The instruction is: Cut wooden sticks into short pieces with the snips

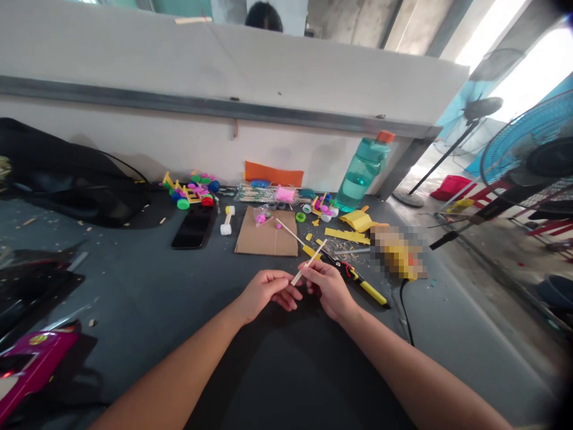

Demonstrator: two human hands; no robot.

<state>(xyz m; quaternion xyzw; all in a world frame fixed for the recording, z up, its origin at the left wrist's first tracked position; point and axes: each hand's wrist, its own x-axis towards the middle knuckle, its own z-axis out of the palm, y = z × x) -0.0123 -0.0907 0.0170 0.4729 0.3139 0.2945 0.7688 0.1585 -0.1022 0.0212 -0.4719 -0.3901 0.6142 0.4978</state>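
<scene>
Over the dark table, a pale flat wooden stick (317, 253) slants up to the right between my two hands. My right hand (330, 288) pinches it between thumb and fingers partway along. At its lower end my left hand (267, 290) has thumb and forefinger closed together, with the other fingers curled below. Just beyond the hands lie yellow-handled pliers (370, 292), partly hidden by my right hand. A thin stick with a pink tip (290, 230) rests across the edge of a cardboard square (257, 236).
A teal bottle (362, 173) stands at the back right. Colourful wheeled toys (190, 191) and a black phone (193, 228) lie at the back left. Yellow scraps (347, 235) litter the right side. A magenta device (42, 364) sits at lower left. A fan (537, 155) stands beyond the table.
</scene>
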